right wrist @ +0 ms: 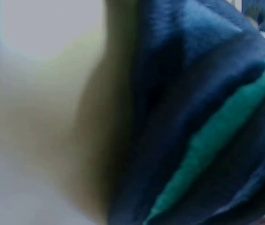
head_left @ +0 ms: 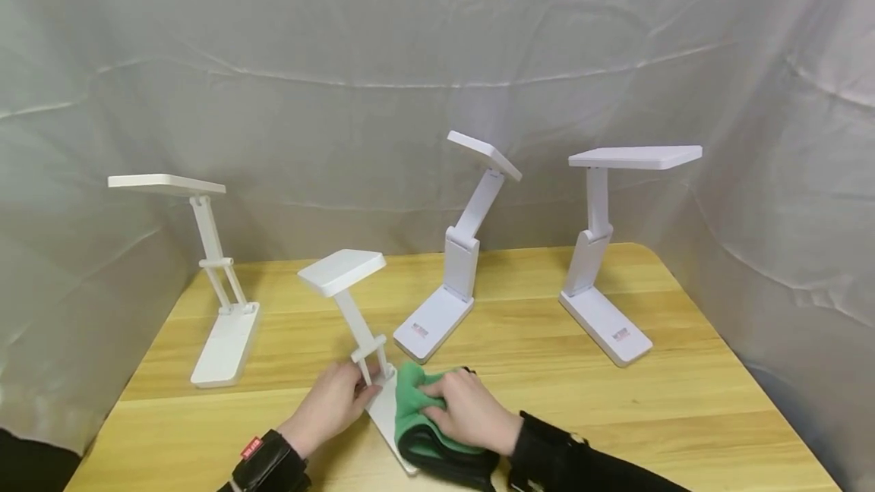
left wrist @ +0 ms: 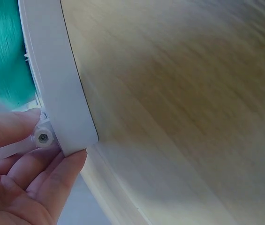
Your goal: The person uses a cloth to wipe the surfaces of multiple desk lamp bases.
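Note:
A white folding desk lamp (head_left: 342, 273) stands at the front of the wooden table, its head raised and tilted. My left hand (head_left: 335, 401) holds the hinge end of its base; in the left wrist view the thumb lies by the hinge and the fingertips reach the edge of the base (left wrist: 64, 79). My right hand (head_left: 478, 412) grips a folded green cloth (head_left: 413, 401) with dark edging, which lies against the top of the base and partly covers it. Dark and green folds of the cloth (right wrist: 207, 145) fill much of the right wrist view, where the fingers are hidden.
Three more white folding lamps stand unfolded on the wooden table (head_left: 533, 408): a left lamp (head_left: 225, 348), a middle lamp (head_left: 437, 321) just behind the held one, and a right lamp (head_left: 608, 325). A grey fabric curtain (head_left: 342, 135) hangs around the table's back and sides.

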The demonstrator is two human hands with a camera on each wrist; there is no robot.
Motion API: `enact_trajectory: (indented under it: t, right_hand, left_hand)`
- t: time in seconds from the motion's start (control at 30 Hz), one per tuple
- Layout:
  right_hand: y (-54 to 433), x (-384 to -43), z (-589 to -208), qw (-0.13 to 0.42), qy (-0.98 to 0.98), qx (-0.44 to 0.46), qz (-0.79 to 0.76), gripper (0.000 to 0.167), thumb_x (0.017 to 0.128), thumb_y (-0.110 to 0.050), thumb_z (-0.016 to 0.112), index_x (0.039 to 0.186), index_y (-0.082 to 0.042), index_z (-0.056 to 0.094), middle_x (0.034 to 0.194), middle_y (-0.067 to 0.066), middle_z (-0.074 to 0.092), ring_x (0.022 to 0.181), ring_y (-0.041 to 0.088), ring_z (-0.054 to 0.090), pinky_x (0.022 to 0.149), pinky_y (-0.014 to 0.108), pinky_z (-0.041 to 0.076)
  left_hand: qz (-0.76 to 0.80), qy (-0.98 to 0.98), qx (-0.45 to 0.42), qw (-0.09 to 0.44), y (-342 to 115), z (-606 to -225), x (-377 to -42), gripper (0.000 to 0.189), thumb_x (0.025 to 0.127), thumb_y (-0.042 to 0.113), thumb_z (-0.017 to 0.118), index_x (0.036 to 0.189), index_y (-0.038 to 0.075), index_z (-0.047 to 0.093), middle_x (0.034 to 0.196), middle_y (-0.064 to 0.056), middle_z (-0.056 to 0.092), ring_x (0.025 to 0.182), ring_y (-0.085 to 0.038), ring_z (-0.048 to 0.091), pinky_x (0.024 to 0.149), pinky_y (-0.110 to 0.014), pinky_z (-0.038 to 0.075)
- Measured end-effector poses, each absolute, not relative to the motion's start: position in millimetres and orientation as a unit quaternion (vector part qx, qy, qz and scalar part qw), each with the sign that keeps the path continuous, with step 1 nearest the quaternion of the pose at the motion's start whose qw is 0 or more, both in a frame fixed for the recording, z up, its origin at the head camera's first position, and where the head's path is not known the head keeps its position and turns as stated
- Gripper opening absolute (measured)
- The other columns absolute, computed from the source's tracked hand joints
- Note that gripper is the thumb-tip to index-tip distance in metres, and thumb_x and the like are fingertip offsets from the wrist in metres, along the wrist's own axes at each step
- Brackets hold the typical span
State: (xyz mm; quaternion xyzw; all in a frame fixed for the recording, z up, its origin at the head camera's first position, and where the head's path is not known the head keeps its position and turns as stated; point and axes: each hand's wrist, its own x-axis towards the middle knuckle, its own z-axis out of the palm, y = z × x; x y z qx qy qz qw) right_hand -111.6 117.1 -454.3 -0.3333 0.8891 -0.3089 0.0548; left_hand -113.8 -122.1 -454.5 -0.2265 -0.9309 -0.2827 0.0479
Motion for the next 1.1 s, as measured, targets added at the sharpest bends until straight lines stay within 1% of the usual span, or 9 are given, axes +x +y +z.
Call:
enact_trajectory:
  t: [0.17, 0.27, 0.43, 0.6, 0.7, 0.83, 1.0, 1.07, 1.1]
  right_hand:
    - [102, -127, -455, 0.037, 0.899, -0.326, -0.290, 0.023, 0.091, -0.013, 0.072, 0.113, -0.007, 0.076, 0.110, 0.009, 0.077, 0.057, -0.006, 0.043, 0.058, 0.009, 0.042]
    - [112, -118, -456, 0.048, 0.898, -0.325, -0.294, 0.026, 0.091, -0.014, 0.072, 0.115, -0.005, 0.075, 0.110, 0.010, 0.076, 0.057, -0.007, 0.044, 0.058, 0.009, 0.042]
    - [131, -96, -458, 0.056, 0.889, -0.335, -0.306, 0.027, 0.091, -0.012, 0.072, 0.117, -0.005, 0.074, 0.102, 0.007, 0.078, 0.063, -0.011, 0.049, 0.061, 0.004, 0.042]
    - [117, -109, -457, 0.048, 0.896, -0.323, -0.300, 0.026, 0.091, -0.013, 0.072, 0.115, -0.004, 0.074, 0.102, 0.010, 0.078, 0.052, -0.009, 0.039, 0.050, 0.007, 0.037]
    - [104, -121, -457, 0.042, 0.903, -0.316, -0.289, 0.026, 0.091, -0.014, 0.071, 0.116, -0.006, 0.075, 0.103, 0.009, 0.078, 0.050, -0.006, 0.037, 0.050, 0.009, 0.036]
    - [106, -121, -457, 0.051, 0.902, -0.320, -0.287, 0.027, 0.092, -0.014, 0.071, 0.117, -0.005, 0.074, 0.105, 0.009, 0.078, 0.054, -0.006, 0.043, 0.055, 0.009, 0.041]
    - [129, -99, -455, 0.064, 0.893, -0.334, -0.294, 0.027, 0.092, -0.013, 0.071, 0.118, -0.007, 0.074, 0.107, 0.006, 0.078, 0.073, -0.009, 0.059, 0.067, 0.008, 0.048]
    - [132, -95, -455, 0.060, 0.892, -0.336, -0.297, 0.026, 0.092, -0.013, 0.071, 0.117, -0.009, 0.075, 0.106, 0.004, 0.078, 0.073, -0.010, 0.057, 0.066, 0.006, 0.047]
    - [131, -96, -455, 0.059, 0.893, -0.335, -0.296, 0.025, 0.092, -0.013, 0.071, 0.117, -0.009, 0.075, 0.106, 0.005, 0.078, 0.068, -0.011, 0.055, 0.064, 0.005, 0.045]
  left_hand:
    - [-0.279, -0.931, -0.228, 0.050, -121, -454, -116, 0.020, 0.084, 0.004, 0.076, 0.103, 0.005, 0.073, 0.074, 0.001, 0.064, 0.062, 0.001, 0.048, 0.052, -0.016, 0.042]
    - [-0.281, -0.932, -0.225, 0.045, -120, -453, -116, 0.019, 0.084, 0.004, 0.076, 0.102, 0.005, 0.072, 0.074, 0.001, 0.064, 0.062, 0.001, 0.048, 0.052, -0.016, 0.042]
    - [-0.281, -0.932, -0.223, 0.048, -120, -453, -114, 0.019, 0.082, 0.003, 0.077, 0.100, 0.003, 0.071, 0.075, -0.001, 0.065, 0.062, 0.000, 0.049, 0.053, -0.017, 0.043]
    - [-0.282, -0.931, -0.226, 0.048, -122, -454, -114, 0.019, 0.083, 0.003, 0.077, 0.101, 0.003, 0.071, 0.075, 0.000, 0.065, 0.062, 0.001, 0.049, 0.052, -0.016, 0.043]
    - [-0.284, -0.930, -0.227, 0.048, -122, -454, -114, 0.019, 0.083, 0.003, 0.076, 0.101, 0.004, 0.072, 0.072, 0.001, 0.063, 0.061, 0.001, 0.048, 0.052, -0.016, 0.042]
    - [-0.284, -0.931, -0.224, 0.049, -121, -454, -113, 0.017, 0.082, 0.003, 0.077, 0.099, 0.005, 0.071, 0.071, 0.002, 0.061, 0.060, 0.001, 0.046, 0.051, -0.016, 0.042]
    - [-0.280, -0.933, -0.219, 0.050, -120, -456, -114, 0.021, 0.082, 0.003, 0.077, 0.102, 0.004, 0.070, 0.075, 0.000, 0.064, 0.062, 0.000, 0.049, 0.053, -0.017, 0.043]
    - [-0.279, -0.933, -0.219, 0.054, -120, -456, -114, 0.023, 0.082, 0.003, 0.078, 0.103, 0.004, 0.071, 0.076, 0.000, 0.065, 0.063, 0.000, 0.049, 0.054, -0.017, 0.044]
    - [-0.281, -0.933, -0.217, 0.053, -120, -456, -114, 0.023, 0.082, 0.003, 0.078, 0.104, 0.004, 0.071, 0.076, 0.000, 0.065, 0.063, 0.000, 0.049, 0.054, -0.017, 0.044]
